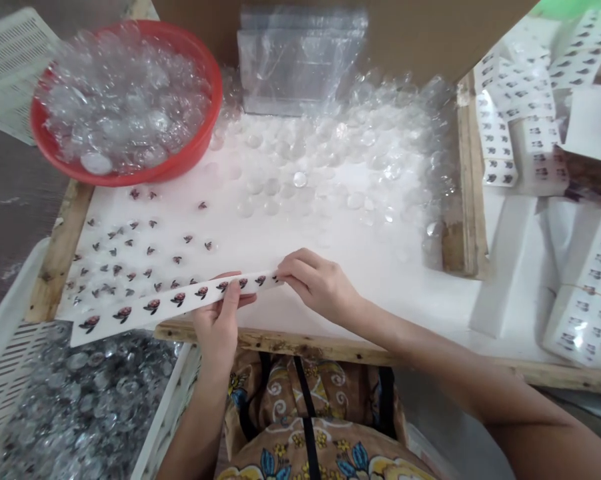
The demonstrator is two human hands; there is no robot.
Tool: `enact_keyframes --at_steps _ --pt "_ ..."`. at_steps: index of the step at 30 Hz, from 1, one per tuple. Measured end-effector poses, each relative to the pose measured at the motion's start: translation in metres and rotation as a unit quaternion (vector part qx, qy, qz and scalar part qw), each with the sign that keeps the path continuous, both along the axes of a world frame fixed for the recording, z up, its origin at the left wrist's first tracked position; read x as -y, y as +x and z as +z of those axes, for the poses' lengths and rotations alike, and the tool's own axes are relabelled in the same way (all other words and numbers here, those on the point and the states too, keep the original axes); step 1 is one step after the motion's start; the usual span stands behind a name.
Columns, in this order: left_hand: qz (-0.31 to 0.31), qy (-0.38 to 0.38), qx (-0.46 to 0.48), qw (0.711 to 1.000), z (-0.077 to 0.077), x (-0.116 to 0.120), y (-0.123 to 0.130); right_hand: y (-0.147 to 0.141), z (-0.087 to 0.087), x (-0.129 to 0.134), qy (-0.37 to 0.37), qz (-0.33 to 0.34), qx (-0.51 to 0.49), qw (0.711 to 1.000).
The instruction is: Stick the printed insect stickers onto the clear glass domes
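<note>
A long white sticker strip [165, 303] with a row of small red and dark turtle pictures slants across the front of the white tabletop. My left hand [223, 310] holds it near its middle, thumb on top and fingers beneath. At the strip's right end, my right hand [313, 280] pinches the edge with its fingertips. Left of the hands lie several small clear pieces with turtle pictures [150, 251]. Beyond the hands, many plain clear round pieces [300, 179] are spread over the table.
A red basin [213, 127] of clear pieces stands at the back left, beside clear plastic bags [303, 63] and a cardboard box [415, 33]. Wooden edging [473, 193] frames the table. Bundled sticker sheets [587, 300] lie right. A white crate [160, 413] of clear pieces sits below left.
</note>
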State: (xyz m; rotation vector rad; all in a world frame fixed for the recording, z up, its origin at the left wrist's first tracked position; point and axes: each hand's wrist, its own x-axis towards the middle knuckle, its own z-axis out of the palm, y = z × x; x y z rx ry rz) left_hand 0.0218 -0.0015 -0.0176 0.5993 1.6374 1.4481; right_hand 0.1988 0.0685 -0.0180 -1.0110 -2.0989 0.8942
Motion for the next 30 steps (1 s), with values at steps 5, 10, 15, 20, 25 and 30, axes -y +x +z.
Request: enact_keyframes --at_steps 5,10,15,20,25,30 --pt "0.024 0.008 -0.021 0.999 0.001 -0.001 -0.011 0.012 0.010 -0.020 -0.096 -0.090 -0.055 0.990" --pt "0.052 0.027 -0.045 0.997 -0.001 0.003 -0.023 0.025 -0.003 -0.031 -0.250 -0.101 -0.008 0.963" --pt "0.045 0.032 -0.036 0.998 -0.002 0.005 -0.024 0.017 -0.010 -0.026 -0.253 -0.086 0.008 0.963" --pt "0.050 0.044 -0.022 0.998 -0.002 0.004 -0.024 0.009 -0.009 -0.026 -0.232 -0.079 0.034 0.969" --pt "0.039 0.040 -0.022 0.998 -0.001 0.005 -0.023 0.003 -0.008 -0.025 -0.206 -0.083 0.090 0.971" --pt "0.030 0.051 -0.010 0.998 0.000 0.004 -0.023 -0.004 -0.010 -0.017 -0.122 -0.081 0.149 0.978"
